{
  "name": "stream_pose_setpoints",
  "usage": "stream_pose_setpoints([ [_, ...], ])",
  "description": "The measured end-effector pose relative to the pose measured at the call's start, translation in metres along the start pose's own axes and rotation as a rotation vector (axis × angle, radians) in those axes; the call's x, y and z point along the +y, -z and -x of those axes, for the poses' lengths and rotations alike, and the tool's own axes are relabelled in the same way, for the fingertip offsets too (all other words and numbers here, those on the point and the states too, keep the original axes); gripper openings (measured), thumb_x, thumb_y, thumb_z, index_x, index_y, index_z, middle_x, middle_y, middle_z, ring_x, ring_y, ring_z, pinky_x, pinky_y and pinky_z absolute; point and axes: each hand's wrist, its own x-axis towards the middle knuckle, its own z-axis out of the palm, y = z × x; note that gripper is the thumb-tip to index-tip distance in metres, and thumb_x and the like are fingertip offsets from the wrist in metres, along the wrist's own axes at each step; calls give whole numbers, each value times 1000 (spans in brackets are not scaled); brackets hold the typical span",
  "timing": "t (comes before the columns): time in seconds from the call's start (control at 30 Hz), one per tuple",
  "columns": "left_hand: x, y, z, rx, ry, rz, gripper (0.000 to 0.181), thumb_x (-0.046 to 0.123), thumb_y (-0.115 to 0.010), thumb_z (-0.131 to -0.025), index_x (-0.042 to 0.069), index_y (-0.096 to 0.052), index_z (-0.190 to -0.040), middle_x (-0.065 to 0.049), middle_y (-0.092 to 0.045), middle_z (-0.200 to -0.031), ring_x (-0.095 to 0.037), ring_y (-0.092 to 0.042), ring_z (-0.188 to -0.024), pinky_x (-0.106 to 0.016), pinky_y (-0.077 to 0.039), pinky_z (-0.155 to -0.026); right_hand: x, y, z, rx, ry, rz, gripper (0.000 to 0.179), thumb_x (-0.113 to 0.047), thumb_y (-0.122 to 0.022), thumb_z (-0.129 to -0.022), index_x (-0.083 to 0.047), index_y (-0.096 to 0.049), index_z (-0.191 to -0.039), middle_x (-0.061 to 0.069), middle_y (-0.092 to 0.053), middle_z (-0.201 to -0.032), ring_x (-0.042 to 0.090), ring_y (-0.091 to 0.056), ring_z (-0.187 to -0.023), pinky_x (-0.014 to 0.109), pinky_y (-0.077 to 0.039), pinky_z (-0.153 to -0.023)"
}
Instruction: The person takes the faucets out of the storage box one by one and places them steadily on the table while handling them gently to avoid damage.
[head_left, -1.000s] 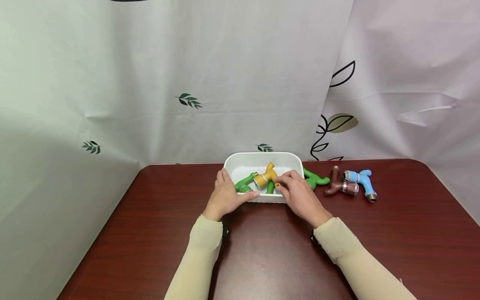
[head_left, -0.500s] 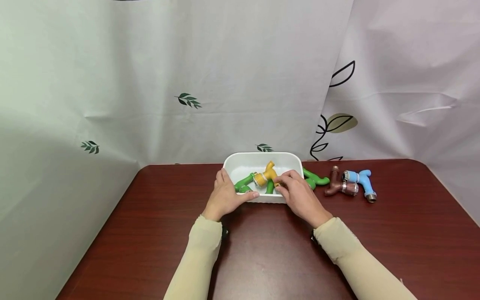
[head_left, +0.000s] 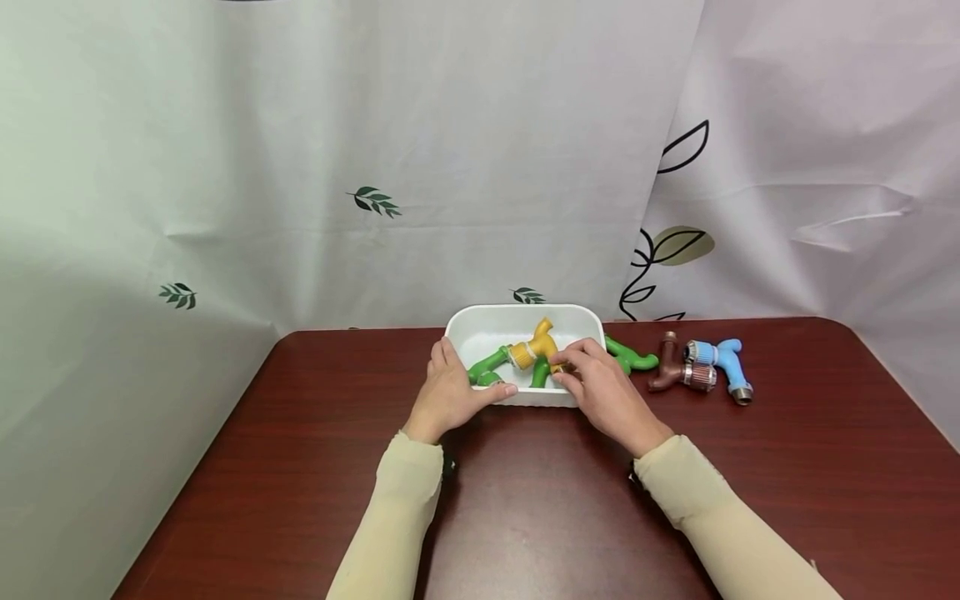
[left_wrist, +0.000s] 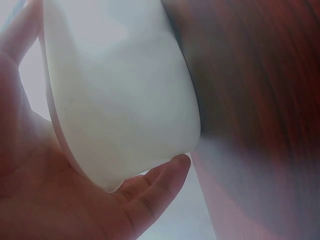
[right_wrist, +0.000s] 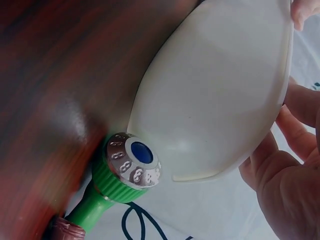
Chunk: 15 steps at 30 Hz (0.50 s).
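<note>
A white plastic tray (head_left: 480, 323) stands at the table's back edge. My left hand (head_left: 445, 392) grips its left end, thumb along the near rim; the left wrist view shows fingers bent round the tray's outer wall (left_wrist: 125, 100). Inside lies a yellow tap (head_left: 531, 353) with a ribbed handle, partly over green taps (head_left: 491, 363). My right hand (head_left: 606, 393) reaches over the near right corner and pinches the yellow tap's end, which its fingers partly cover. In the right wrist view the right hand (right_wrist: 285, 165) is behind the tray's rim, its fingertips hidden.
Just right of the tray lies another green tap (head_left: 636, 359), its handle with a blue centre (right_wrist: 142, 152) close to the tray wall. Beyond it are a brown tap (head_left: 666, 372) and a light blue tap (head_left: 730, 360). A patterned white sheet (head_left: 480, 167) hangs behind the table.
The yellow tap has shifted slightly, its spout up and to the right, with the right hand moving a little along. The left hand stays on the tray.
</note>
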Motion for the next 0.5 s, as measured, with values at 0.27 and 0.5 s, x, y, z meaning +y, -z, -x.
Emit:
stream_pose_setpoints([
  [0.27,0,-1,-1,3,-9,3,136,64,-80,-73,-10,-1,-156,-25,-17,-157,-40,-33,-138,-48,-41,-106,3,4,3,22,22,-2,19,-9,-75,-91,-3,-74,-108,7,-60,-105,21,-60,-90,39,-50,-77],
  [0.5,0,-1,-1,2,-6,1,137,64,-80,-73,-11,-1,-156,-26,-15,-158,-41,-31,-139,-48,-41,-106,3,7,7,45,36,6,18,-10,-75,-90,-5,-74,-108,6,-61,-106,19,-60,-90,38,-50,-77],
])
